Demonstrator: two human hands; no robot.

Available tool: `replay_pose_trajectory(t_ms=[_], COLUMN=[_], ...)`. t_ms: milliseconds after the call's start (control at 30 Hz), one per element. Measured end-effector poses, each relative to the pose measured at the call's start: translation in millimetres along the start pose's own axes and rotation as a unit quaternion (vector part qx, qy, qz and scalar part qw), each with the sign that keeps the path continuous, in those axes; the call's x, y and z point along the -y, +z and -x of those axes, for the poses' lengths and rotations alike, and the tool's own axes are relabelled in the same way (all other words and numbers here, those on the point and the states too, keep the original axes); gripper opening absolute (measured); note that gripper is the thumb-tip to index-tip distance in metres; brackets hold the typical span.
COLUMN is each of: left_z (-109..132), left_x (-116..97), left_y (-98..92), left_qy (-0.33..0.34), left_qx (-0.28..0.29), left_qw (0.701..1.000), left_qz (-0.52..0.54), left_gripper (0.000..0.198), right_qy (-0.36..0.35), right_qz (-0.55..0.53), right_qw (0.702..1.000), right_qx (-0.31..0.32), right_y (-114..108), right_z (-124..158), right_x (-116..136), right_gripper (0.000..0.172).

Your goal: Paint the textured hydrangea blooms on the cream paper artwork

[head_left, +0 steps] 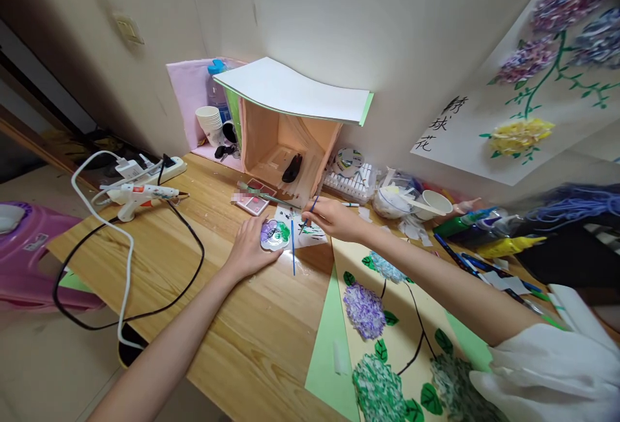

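Note:
My left hand [249,247] rests on the table, thumb and fingers around the edge of a small white paint palette [275,245] with purple and green paint. My right hand [330,218] pinches a thin blue paintbrush [314,205], its tip pointing down at a sheet of white paper [317,241] marked with green and dark strokes. Between the hands a second blue paintbrush [293,254] lies across the paper's edge. Below my right forearm is a cream picture sheet [402,318] with a purple textured flower [364,310], a green flower [379,386] and painted leaves.
A glue gun [140,194] and looping cables lie on the left by a power strip [173,168]. Behind my hands stands an open box [261,134] under a white board. Paint bottles [508,245], pens and a paper cup [434,204] crowd the right side.

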State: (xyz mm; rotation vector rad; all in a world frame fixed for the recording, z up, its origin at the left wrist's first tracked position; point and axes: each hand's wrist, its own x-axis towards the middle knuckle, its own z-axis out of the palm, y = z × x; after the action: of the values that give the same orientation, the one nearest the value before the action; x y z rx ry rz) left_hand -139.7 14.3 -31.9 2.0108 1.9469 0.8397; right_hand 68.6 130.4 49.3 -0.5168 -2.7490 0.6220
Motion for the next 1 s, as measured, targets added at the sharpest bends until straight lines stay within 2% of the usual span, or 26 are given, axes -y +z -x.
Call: replay_pose_trajectory(t_ms=[133, 333, 500, 700, 833, 933, 1000], left_z=[0, 1, 0, 0, 0, 0, 0], left_x=[0, 0, -1, 0, 1, 1, 1], left_y=[1.1, 1.7, 1.5, 2.2, 3.1, 3.2, 3.0], left_qy=[-0.001, -0.01, -0.01, -0.009, -0.008, -0.007, -0.006], left_qx=[-0.001, 0.002, 0.005, 0.004, 0.001, 0.002, 0.003], left_qw=[1.0, 1.0, 1.0, 1.0, 1.0, 1.0, 1.0], left_qz=[0.0, -0.005, -0.007, -0.005, -0.005, -0.004, -0.003], left_gripper=[0.073, 0.072, 0.072, 0.074, 0.074, 0.074, 0.074], right_qy=[0.036, 0.064, 0.014, -0.008, 0.033, 0.104, 0.158], right_qz=[0.004, 0.015, 0.007, -0.021, -0.041, -0.059, -0.073], right_qw=[0.999, 0.997, 0.999, 0.998, 0.998, 0.992, 0.984], right_qx=[0.032, 0.04, 0.027, 0.061, 0.046, 0.047, 0.022], right_y=[1, -12, -15, -12, -16, -16, -15], right_z=[7, 20, 35, 45, 44, 41, 39], right_x=[-1, -3, 1, 5, 8, 5, 2], right_gripper=[0.031, 0.028, 0.023, 0.024, 0.026, 0.027, 0.029])
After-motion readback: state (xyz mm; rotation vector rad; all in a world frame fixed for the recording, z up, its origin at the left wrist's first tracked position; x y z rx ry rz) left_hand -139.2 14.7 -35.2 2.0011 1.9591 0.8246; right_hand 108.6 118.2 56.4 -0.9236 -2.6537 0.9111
